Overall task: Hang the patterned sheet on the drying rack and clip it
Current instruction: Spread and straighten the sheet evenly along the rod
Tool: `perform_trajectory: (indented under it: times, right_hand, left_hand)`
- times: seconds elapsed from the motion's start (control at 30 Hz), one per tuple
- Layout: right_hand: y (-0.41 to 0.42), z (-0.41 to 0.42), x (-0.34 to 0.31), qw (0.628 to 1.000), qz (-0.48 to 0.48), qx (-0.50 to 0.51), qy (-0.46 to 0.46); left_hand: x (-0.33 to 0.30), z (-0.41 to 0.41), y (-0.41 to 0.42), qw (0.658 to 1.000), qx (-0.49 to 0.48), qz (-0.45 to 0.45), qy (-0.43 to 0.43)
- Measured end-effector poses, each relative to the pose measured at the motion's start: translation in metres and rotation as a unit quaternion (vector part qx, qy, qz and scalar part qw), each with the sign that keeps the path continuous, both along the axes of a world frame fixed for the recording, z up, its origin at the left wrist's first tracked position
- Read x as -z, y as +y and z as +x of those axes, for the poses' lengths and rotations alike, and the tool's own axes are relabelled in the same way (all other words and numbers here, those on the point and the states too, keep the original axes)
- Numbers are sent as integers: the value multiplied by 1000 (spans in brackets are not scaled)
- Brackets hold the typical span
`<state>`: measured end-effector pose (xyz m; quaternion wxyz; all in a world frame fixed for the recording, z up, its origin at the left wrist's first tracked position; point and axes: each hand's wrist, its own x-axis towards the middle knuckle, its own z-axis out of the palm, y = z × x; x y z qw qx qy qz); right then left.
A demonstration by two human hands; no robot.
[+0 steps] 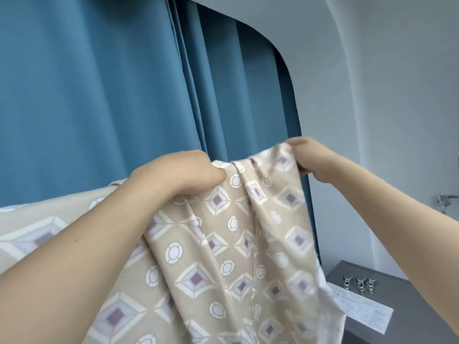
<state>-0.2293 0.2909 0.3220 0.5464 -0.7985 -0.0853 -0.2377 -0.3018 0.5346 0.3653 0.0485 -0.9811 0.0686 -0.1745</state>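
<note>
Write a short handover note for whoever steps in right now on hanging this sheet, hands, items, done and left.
Left hand grips the patterned sheet at its top edge; right hand pinches the same edge further right.
Sheet is held up in front of the blue curtain, bunched between the hands.
Metal clips sit unused on the grey cabinet, lower right.
No drying rack in view.
Left: drape the sheet over the rack, then clip it.

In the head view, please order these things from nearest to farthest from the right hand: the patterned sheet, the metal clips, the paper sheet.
From the right hand:
1. Patterned sheet, gripped in its fingers.
2. Metal clips, below, on the grey surface.
3. Paper sheet, just below the clips.
</note>
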Motion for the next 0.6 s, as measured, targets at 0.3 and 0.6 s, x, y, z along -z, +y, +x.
perform_trajectory:
  times: [0.3,0.6]
  right_hand:
    - [-15,40,26,951,131,-127,248]
    - [-28,20,71,892,-121,-292,322]
  left_hand:
    - [22,-5,9,989,8,24,-143]
    - [38,-8,5,958,-5,83,-275]
